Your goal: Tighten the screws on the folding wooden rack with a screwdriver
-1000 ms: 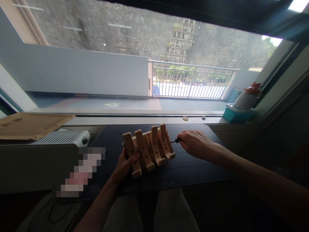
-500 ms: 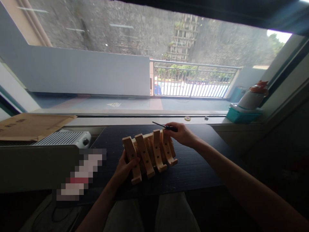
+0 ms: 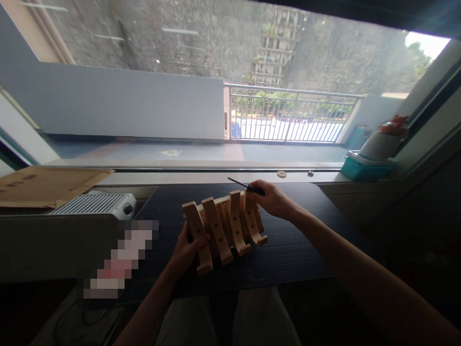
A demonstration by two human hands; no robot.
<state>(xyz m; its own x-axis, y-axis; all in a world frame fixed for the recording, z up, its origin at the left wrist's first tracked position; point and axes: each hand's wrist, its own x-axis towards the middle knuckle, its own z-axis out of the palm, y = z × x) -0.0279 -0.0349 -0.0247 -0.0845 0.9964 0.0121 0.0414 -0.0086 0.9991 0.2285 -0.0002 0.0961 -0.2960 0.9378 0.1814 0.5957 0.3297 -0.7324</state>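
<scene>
A wooden hook rack (image 3: pixel 236 223) with several curved hooks, each with dark holes, is held tilted above the dark table (image 3: pixel 288 254). My left hand (image 3: pixel 188 246) is closed around its left end, with the thumb over the leftmost hook. In my right hand (image 3: pixel 270 196) is a black-handled screwdriver (image 3: pixel 256 190), its thin shaft pointing left and slightly up beyond the rack's top edge. The right fingers sit close to the top of the rightmost hook; whether they touch it I cannot tell.
On the windowsill behind the table lie a roll of tape (image 3: pixel 281 174) and a small dark object (image 3: pixel 310 173). A teal box (image 3: pixel 367 168) with a white and orange bottle (image 3: pixel 385 139) stands at the right. Cardboard (image 3: pixel 46 185) rests on a white heater (image 3: pixel 97 206) at the left.
The camera view has shifted slightly. Both hands keep their grips, and the rack and screwdriver stay almost the same relative to each other.
</scene>
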